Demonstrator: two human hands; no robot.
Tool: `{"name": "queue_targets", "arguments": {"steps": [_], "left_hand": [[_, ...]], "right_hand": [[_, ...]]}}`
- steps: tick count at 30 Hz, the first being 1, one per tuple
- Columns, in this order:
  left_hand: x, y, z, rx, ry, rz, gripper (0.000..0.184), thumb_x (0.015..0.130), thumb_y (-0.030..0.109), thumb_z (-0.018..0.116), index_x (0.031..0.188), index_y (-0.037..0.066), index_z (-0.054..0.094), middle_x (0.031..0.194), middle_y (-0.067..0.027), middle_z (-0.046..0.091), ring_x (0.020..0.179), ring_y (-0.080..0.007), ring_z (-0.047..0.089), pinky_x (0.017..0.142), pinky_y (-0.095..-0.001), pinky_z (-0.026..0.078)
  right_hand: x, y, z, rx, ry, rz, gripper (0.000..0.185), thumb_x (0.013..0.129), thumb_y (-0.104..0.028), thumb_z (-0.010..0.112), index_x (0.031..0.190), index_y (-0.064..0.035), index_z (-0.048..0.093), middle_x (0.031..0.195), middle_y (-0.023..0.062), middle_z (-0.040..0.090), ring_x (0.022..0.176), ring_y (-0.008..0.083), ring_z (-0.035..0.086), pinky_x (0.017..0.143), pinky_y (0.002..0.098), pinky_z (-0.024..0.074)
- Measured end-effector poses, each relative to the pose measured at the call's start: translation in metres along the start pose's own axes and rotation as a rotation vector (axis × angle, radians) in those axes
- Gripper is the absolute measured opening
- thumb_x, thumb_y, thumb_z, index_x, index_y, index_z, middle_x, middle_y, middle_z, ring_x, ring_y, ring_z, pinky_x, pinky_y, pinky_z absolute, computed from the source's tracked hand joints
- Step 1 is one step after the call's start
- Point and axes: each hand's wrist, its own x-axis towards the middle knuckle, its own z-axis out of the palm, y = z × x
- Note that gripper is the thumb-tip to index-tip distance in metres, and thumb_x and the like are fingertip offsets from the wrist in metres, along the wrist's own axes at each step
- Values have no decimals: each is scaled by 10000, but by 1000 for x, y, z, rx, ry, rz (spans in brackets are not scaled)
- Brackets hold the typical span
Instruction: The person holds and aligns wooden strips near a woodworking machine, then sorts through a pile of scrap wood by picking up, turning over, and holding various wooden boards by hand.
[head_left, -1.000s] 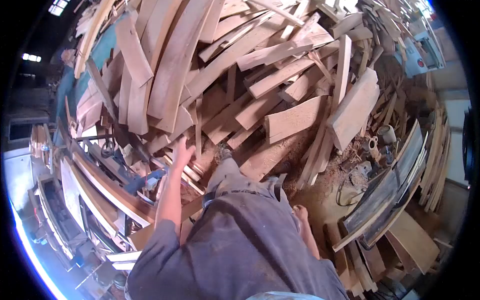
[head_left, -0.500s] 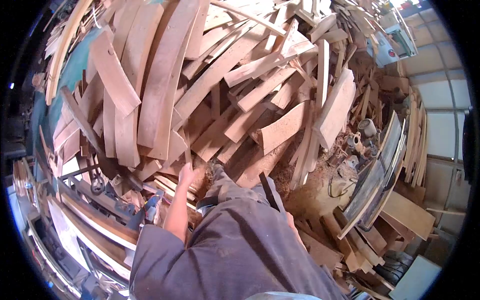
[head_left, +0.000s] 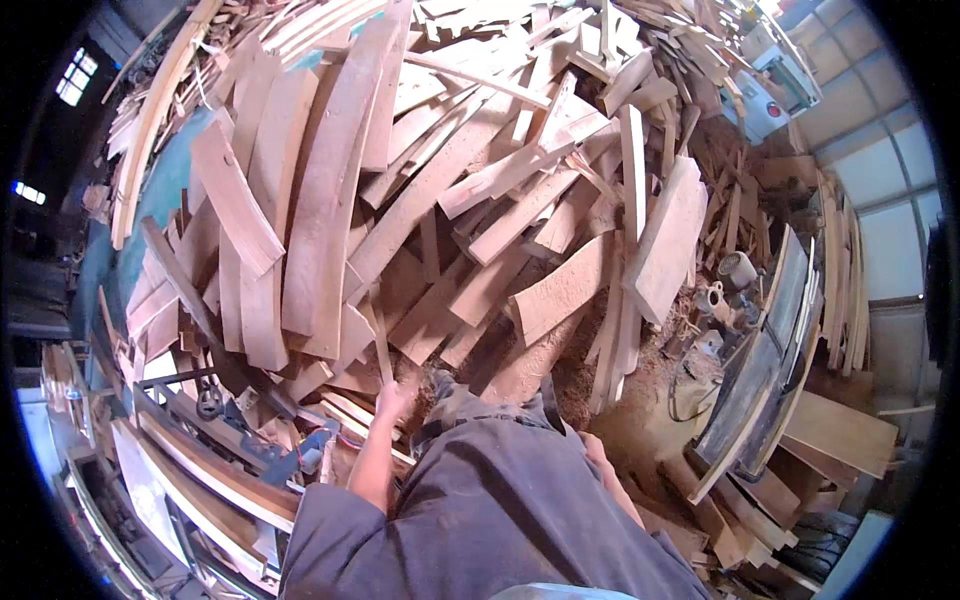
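My left hand [head_left: 397, 398] is closed around the lower end of a thin wooden strip [head_left: 381, 345], which points up toward the heap of boards. Low at my right side is my right hand [head_left: 594, 448], mostly behind my shirt. Its fingers are hidden, so whether it holds anything does not show. A narrow dark piece [head_left: 549, 398] shows beside my leg near that hand; I cannot make out what it is. In front of me rises a large heap of curved, rough-sawn boards [head_left: 325, 230], with a broad curved offcut [head_left: 562, 287] close to my feet.
Long planks [head_left: 215, 470] and a blue-grey tool [head_left: 300, 455] lie at my left. On the right are a dark framed panel [head_left: 765, 350], a motor-like part [head_left: 738, 270] and flat sheets [head_left: 835, 430]. Sawdust covers the floor [head_left: 640, 430]. Boards lean on the right wall.
My view has tilted up a little, so the heap sits lower in the picture. The dark piece by my right leg shows less. My left hand stays at the strip.
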Motion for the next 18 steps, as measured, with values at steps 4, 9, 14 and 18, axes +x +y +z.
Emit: {"name": "queue_targets", "arguments": {"steps": [4,9,14,18], "left_hand": [[-14,-31,27,-64,-65,17,412,752,295,776,1058,35,688,936,-160,730,925,-332,704,813,-413,531],[-18,-50,30,-56,-131,-14,359,750,246,734,1021,11,697,952,-183,727,930,-314,704,818,-431,531],[-18,-24,3,142,-88,26,356,785,298,708,968,-5,666,965,-240,702,963,-377,682,819,-453,516],[5,-33,5,14,-44,91,330,827,301,699,932,-4,631,893,-201,663,862,-346,633,760,-436,493]], "right_hand": [[4,9,1,-1,44,37,336,862,-221,612,1160,-101,709,1096,174,716,1025,357,680,872,438,537],[-2,4,5,140,95,127,351,824,-238,690,1146,-100,717,1080,156,726,1013,319,694,876,399,540],[-20,-17,4,201,51,190,352,889,-270,609,1162,-74,713,1087,170,727,1052,293,694,889,377,524],[-15,-3,19,148,74,168,357,850,-295,648,1135,-96,727,1033,177,728,990,310,700,851,396,533]]}}
